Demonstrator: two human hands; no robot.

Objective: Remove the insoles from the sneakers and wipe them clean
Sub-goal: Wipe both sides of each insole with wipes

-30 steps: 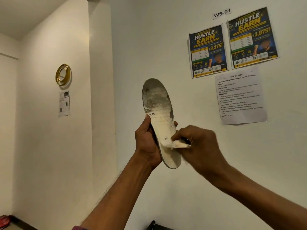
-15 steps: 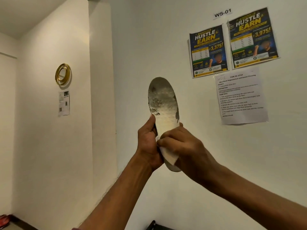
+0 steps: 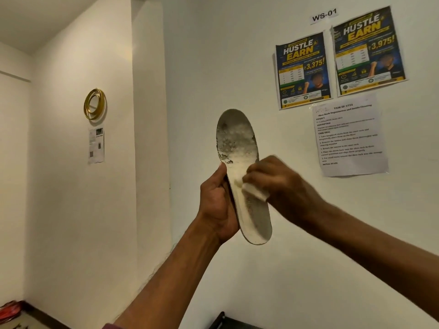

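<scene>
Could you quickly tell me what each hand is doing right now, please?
Left hand: closed around the insole, holding it upright.
Right hand: closed on a white wipe, pressing it against the insole.

I log two bare forearms rising from the lower edge of the head view, each ending in an ungloved hand: left hand (image 3: 217,205), right hand (image 3: 282,184). The fingers carry no rings and the wrists no watch or band. A sliver of maroon sleeve (image 3: 109,326) shows at the bottom edge on the left arm. The right hand is motion-blurred, so I cannot make out finer detail there.
</scene>
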